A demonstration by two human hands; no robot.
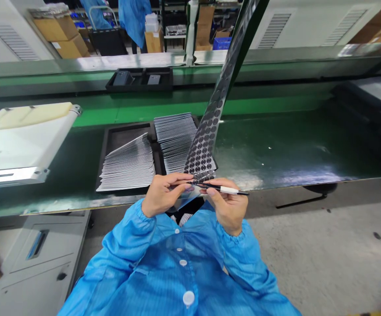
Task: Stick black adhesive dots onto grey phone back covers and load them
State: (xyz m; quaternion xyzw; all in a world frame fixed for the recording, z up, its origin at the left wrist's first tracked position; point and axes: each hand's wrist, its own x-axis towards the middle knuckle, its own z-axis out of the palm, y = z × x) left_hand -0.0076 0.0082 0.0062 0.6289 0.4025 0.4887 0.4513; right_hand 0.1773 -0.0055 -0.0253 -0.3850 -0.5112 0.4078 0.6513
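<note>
Sticker strip [210, 127] runs out past the top edge; upper end not seen. Left hand [162, 193] fingers cover most of the thin plate [184, 199]; its surface detail is unreadable. Pen-like tool [225, 189] tip is lost against the strip. Dark stack [368, 101] at far right of the bench is blurred.

A long, dark green worktop [292, 149] runs from side to side across the middle of the frame. It is shiny and has small white specks on it. A black tray [111, 140] lies on it at the centre. The tray has two parts. A left pile [129, 164] of thin grey sheets sits fanned out in one part, and a right pile [173, 136] sits in the other. A white stand [19, 145] sits at the left edge. In the upper middle, a second black tray [140, 85] lies on a green belt [62, 81].
</note>
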